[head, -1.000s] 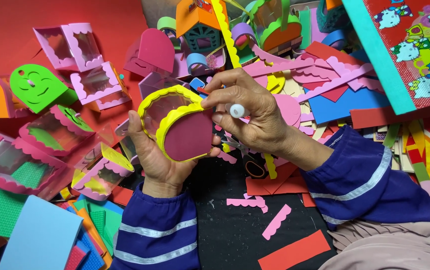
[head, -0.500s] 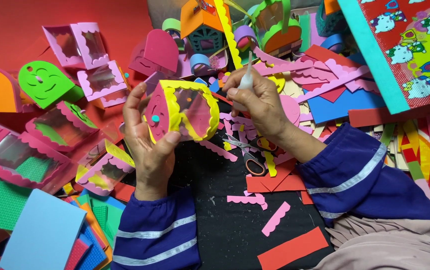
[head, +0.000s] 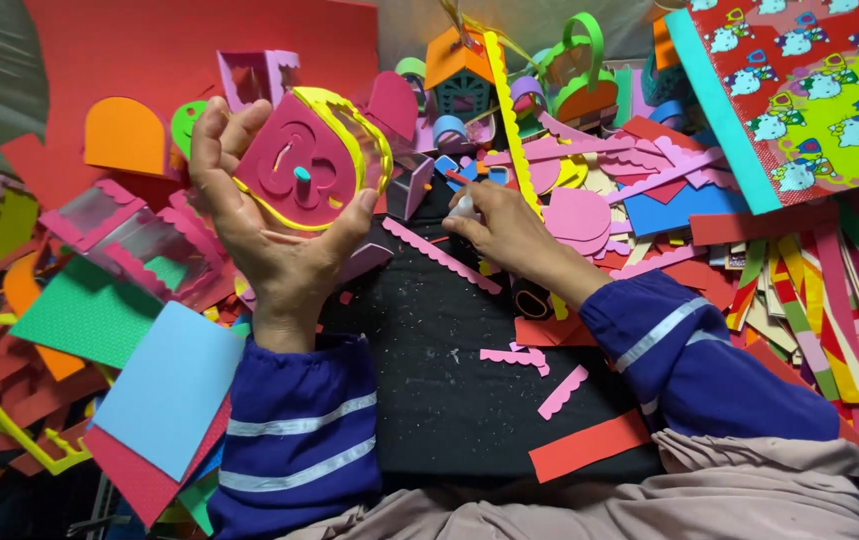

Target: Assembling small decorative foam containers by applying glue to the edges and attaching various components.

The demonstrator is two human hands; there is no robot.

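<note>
My left hand (head: 272, 252) holds up a rounded pink foam box (head: 302, 168) with a yellow rim and a clear window on its side. The pink face, with a curled cut-out and a small teal stud, is turned toward me. My right hand (head: 515, 232) rests lower on the black mat (head: 430, 350), apart from the box. Its fingers pinch a small white glue tube (head: 464, 206) with a red tip. A pink scalloped foam strip (head: 442, 256) lies on the mat between the two hands.
Foam scraps and strips surround the mat. Pink windowed boxes (head: 140, 240) and a light blue sheet (head: 170, 385) lie at the left. An orange house-shaped box (head: 460, 65) stands at the back. A patterned red and green sheet (head: 810, 90) leans at the top right.
My left hand has lifted the box and turned its pink face toward me. My right hand has dropped away from the box to the mat, still holding the glue tube.
</note>
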